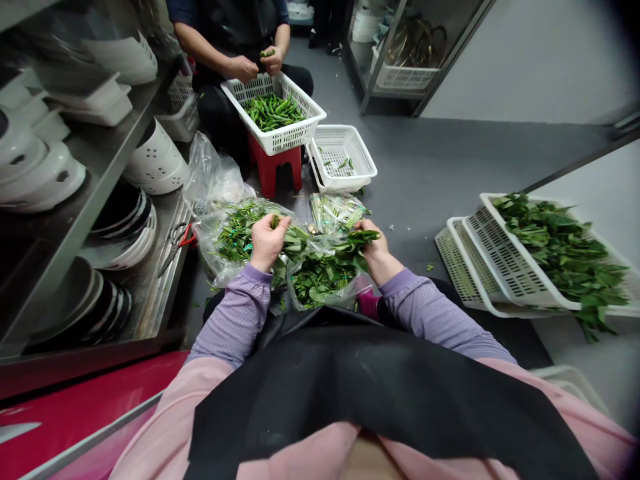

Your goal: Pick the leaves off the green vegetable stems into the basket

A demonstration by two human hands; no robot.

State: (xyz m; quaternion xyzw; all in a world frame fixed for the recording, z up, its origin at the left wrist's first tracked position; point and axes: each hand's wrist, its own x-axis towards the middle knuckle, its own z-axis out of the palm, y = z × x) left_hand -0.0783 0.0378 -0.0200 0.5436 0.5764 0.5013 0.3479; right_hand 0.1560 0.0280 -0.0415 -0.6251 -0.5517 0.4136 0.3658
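My left hand [268,244] is closed, with green stalks at its fingertips, above a clear bag of cut green stems [235,230]. Leafy greens [367,236] stick out from the closed fingers of my right hand [379,255]. Between and below both hands sits an opened plastic bag of leafy greens [320,280]. Just beyond it lies another clear bag of pale green stems [336,212]. Whether the stalks in my two hands belong to one bunch, I cannot tell.
A person's hands [257,65] work over a white basket of green chillies [274,113] on a red stool [275,163]. A white basket [345,160] holds a few chillies. Greens [560,253] fill a tilted basket at right. Scissors [176,243] lie on the dish shelf at left.
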